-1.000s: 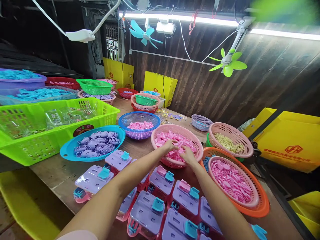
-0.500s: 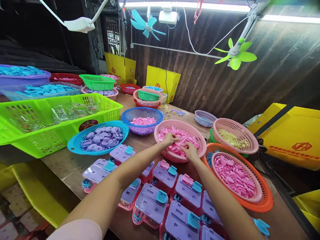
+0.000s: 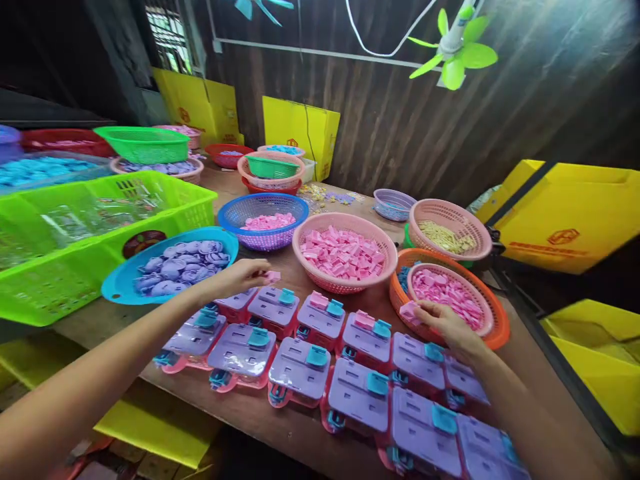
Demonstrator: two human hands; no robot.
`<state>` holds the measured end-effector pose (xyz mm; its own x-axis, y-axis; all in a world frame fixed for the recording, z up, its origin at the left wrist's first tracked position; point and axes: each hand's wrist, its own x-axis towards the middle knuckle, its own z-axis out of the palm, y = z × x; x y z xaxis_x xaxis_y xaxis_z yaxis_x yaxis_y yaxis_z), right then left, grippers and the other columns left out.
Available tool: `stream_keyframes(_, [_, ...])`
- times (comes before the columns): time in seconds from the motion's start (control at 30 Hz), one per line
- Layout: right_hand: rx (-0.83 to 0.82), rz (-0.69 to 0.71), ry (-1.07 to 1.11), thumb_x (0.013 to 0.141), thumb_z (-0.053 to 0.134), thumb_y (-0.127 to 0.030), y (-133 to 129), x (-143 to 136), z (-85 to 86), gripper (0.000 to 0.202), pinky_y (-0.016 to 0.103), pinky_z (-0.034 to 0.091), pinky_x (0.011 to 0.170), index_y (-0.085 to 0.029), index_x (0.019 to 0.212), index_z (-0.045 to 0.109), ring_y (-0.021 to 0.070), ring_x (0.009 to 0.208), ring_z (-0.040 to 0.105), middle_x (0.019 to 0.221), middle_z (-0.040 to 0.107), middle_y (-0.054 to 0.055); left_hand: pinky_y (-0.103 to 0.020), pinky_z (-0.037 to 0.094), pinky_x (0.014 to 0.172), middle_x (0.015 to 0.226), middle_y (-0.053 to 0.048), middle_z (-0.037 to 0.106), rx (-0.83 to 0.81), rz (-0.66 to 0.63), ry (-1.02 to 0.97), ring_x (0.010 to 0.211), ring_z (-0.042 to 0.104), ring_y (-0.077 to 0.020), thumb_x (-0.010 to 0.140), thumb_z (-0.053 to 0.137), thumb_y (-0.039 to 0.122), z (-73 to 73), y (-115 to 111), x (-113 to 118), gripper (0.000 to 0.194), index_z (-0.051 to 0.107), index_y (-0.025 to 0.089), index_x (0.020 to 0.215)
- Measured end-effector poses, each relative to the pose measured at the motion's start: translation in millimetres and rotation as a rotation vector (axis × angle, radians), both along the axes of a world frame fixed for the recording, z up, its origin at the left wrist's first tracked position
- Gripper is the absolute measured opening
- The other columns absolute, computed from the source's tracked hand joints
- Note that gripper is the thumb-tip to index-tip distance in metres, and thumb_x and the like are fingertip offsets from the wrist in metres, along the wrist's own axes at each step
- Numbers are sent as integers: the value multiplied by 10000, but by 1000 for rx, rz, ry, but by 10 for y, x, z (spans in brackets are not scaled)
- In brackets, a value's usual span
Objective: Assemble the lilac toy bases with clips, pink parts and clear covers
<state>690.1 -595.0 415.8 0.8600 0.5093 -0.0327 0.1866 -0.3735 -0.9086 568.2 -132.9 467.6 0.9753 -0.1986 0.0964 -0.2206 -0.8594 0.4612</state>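
The left hand (image 3: 249, 273) pinches a pink piece (image 3: 273, 277), partly hidden by the grip; the right hand (image 3: 443, 321) pinches a second piece (image 3: 409, 312) before the orange basket (image 3: 496, 339). Both hover near the boxes (image 3: 300, 373), some masked by the right forearm (image 3: 530, 400). Beyond, the blue fan (image 3: 245, 8) is cut off.

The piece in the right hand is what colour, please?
The piece is pink, showing best in the head view.
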Motion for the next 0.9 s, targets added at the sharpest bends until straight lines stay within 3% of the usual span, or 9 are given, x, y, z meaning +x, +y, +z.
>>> stream_keyframes(0.13, [-154,84,-68,759,521,-557,-70,-144,-146,421,261,419,617,-168,799,677,165,673,557,742,654,25,-210,316,605,714,-7,521,78,-8,31,669,463,-128,874,417,411,-123,54,32,309,546,151,769])
stream_keyframes(0.3, [-342,-25,-266,749,501,-503,-96,-176,-316,365,265,382,561,-195,653,672,173,594,547,581,615,5,-217,319,631,740,-22,558,165,6,9,680,500,-139,866,416,365,-244,44,129,303,580,155,722])
stream_keyframes(0.5, [-504,-59,-391,765,461,-453,-178,-194,-392,333,309,416,640,-234,705,705,215,678,607,665,681,24,-219,307,616,752,-29,586,168,27,23,670,500,-135,854,426,340,-304,28,104,292,615,151,736])
stream_keyframes(0.63, [-476,-74,-479,775,455,-431,-213,-202,-512,328,361,432,772,-234,794,717,248,821,623,853,713,53,-216,282,579,673,-12,556,151,2,45,624,475,-123,834,435,306,-269,21,97,274,599,144,686])
stream_keyframes(0.77, [-377,-55,-329,783,466,-492,-255,-177,-605,361,350,454,786,-233,842,710,252,848,634,903,716,51,-220,252,548,593,3,504,152,-42,65,556,424,-106,819,450,269,-238,42,115,263,563,141,620])
stream_keyframes(0.9, [-389,-108,-275,786,461,-530,-260,-168,-622,387,371,447,813,-237,863,701,275,887,629,922,714,51,-226,238,548,583,4,491,195,-89,79,547,407,-102,816,463,230,-236,52,149,248,538,144,596])
